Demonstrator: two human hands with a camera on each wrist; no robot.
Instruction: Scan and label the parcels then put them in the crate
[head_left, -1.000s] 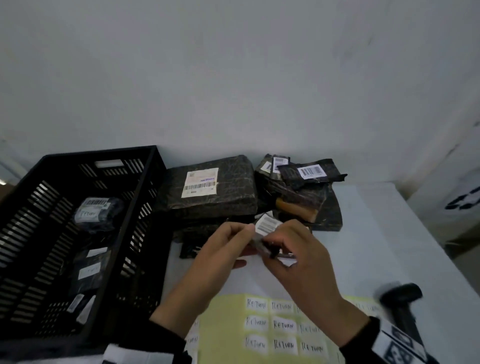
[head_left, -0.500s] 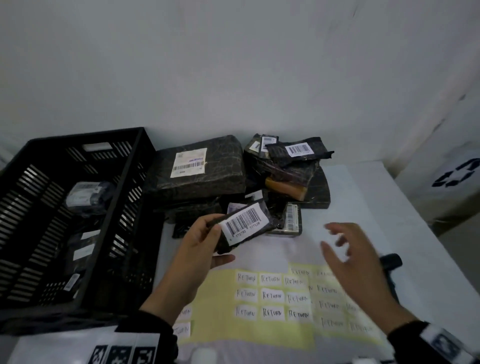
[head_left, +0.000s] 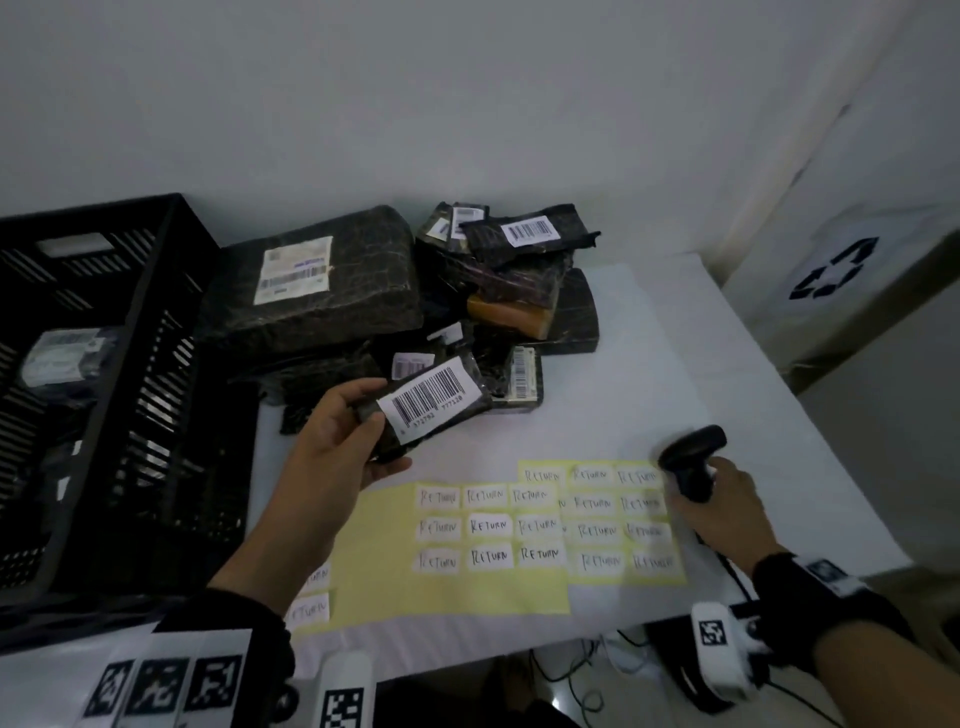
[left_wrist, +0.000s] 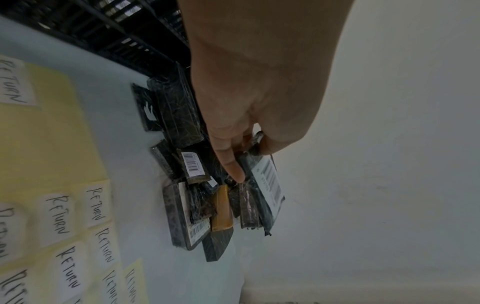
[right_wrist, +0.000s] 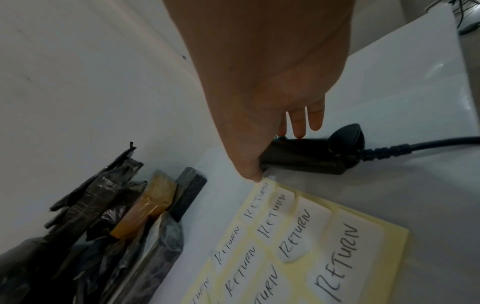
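Observation:
My left hand (head_left: 363, 426) holds a small black wrapped parcel (head_left: 431, 400) above the table, its white barcode label facing up. In the left wrist view the thumb and fingers (left_wrist: 233, 164) pinch the parcel (left_wrist: 267, 181) at one end. My right hand (head_left: 727, 499) grips the handle of the black barcode scanner (head_left: 691, 457) at the right end of the label sheet. The right wrist view shows the right hand (right_wrist: 275, 148) with its thumb on the near side of the scanner (right_wrist: 306, 158) and its fingers over the far side. The black slatted crate (head_left: 171, 364) stands at the left with several parcels inside.
A pile of black wrapped parcels (head_left: 322, 286) lies against the wall beside the crate. Yellow sheets of RETURN labels (head_left: 467, 587) lie flat at the table's front. The scanner cable (right_wrist: 415, 148) trails right. A white bin with a recycling symbol (head_left: 841, 270) stands beyond the table's right edge.
Both hands were together on the small parcel. The right hand then let go, swung right and took hold of the scanner. The left hand keeps the parcel, now barcode up.

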